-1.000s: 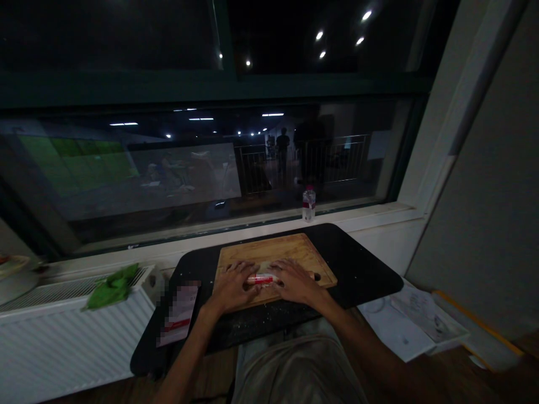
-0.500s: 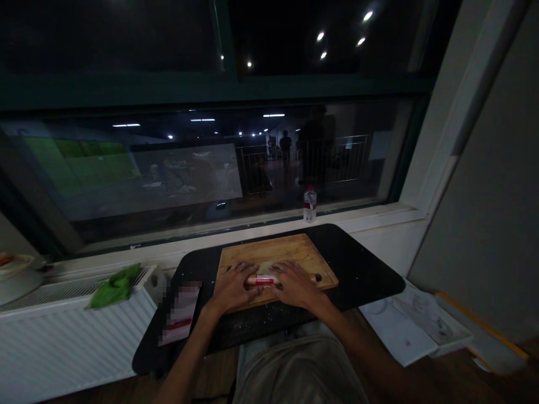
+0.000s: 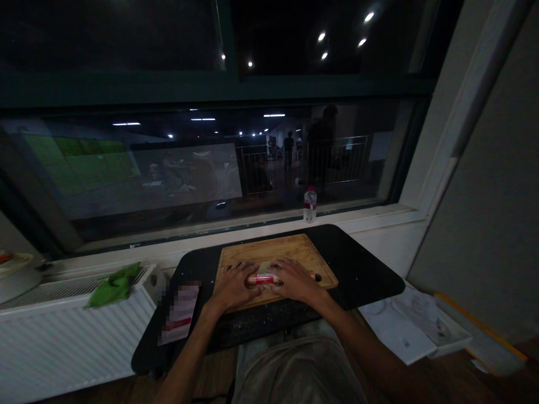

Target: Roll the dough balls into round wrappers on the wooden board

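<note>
A wooden cutting board (image 3: 290,247) lies on a black tabletop (image 3: 364,270). Across the board's near half lies a rolling pin (image 3: 263,278) with a red and white band at its middle. My left hand (image 3: 233,285) rests flat on the pin's left part, fingers stretched forward. My right hand (image 3: 293,280) lies flat on its right part in the same way. A pale strip that may be dough (image 3: 264,264) shows just beyond the pin; the dim light hides its outline.
A small water bottle (image 3: 309,204) stands on the window sill behind the board. A blurred packet (image 3: 179,313) lies on the table's left. A green cloth (image 3: 113,285) sits on the white radiator (image 3: 63,336). Papers (image 3: 404,331) lie at the right.
Both hands and the rolling pin have shifted slightly away from me over the board. Nothing else has moved.
</note>
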`<action>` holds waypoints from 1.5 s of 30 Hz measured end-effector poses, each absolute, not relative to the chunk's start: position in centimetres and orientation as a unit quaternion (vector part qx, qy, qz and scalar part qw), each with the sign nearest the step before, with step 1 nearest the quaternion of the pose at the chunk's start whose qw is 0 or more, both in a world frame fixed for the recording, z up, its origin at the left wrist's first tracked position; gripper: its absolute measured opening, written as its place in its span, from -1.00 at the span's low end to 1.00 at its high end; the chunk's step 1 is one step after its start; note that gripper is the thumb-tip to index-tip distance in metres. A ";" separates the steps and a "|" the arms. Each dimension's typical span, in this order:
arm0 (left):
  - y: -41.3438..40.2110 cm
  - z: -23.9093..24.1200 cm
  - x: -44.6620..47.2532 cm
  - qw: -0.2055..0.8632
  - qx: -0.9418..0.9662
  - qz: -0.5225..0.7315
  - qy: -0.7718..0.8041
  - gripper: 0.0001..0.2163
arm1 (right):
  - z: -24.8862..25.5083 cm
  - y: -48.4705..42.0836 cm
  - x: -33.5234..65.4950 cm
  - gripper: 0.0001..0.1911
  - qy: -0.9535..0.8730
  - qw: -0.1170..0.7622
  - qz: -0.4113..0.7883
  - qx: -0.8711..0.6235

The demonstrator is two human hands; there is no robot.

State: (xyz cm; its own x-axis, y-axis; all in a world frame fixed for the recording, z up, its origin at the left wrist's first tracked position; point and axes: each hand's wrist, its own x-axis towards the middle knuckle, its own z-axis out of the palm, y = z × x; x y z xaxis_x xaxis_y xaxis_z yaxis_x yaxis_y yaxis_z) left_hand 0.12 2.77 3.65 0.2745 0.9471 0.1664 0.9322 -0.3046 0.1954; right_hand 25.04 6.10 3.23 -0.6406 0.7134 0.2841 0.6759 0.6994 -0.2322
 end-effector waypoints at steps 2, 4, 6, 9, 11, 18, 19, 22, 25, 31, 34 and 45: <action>2.8 3.6 0.2 0.028 0.796 0.127 0.591 -0.40 | 3.1 6.3 24.9 -0.50 -0.902 0.171 0.057 -0.392; 2.8 3.6 0.2 0.027 0.797 0.130 0.588 -0.40 | 3.1 6.4 24.8 -0.48 -0.898 0.160 0.061 -0.406; 2.8 3.6 0.1 0.026 0.801 0.133 0.583 -0.40 | 3.1 6.3 24.7 -0.46 -0.895 0.155 0.060 -0.414; 2.9 3.6 0.0 0.027 0.806 0.132 0.577 -0.40 | 3.3 6.1 24.7 -0.45 -0.899 0.154 0.051 -0.407; 2.9 3.7 0.0 0.027 0.804 0.130 0.579 -0.40 | 3.5 6.0 24.7 -0.47 -0.903 0.148 0.050 -0.399; 2.8 3.9 0.2 0.031 0.800 0.132 0.584 -0.42 | 3.6 5.5 24.5 -0.47 -0.898 0.146 0.061 -0.410; 2.8 3.9 0.3 0.031 0.799 0.131 0.587 -0.41 | 3.6 5.4 24.4 -0.47 -0.896 0.147 0.063 -0.414; 2.7 3.9 0.4 0.028 0.797 0.130 0.589 -0.43 | 3.5 5.2 24.0 -0.45 -0.889 0.146 0.061 -0.429; 2.6 4.0 0.5 0.029 0.797 0.131 0.589 -0.43 | 3.4 5.2 23.8 -0.41 -0.881 0.144 0.056 -0.447; 2.6 4.0 0.5 0.026 0.795 0.134 0.591 -0.43 | 3.6 5.1 23.9 -0.45 -0.881 0.151 0.056 -0.446; 2.7 3.9 0.4 0.021 0.797 0.137 0.589 -0.44 | 4.1 5.1 23.6 -0.43 -0.875 0.149 0.058 -0.456; 2.5 4.8 -0.1 0.070 0.798 0.102 0.590 -0.44 | 4.3 4.9 23.2 -0.31 -0.881 0.140 0.029 -0.451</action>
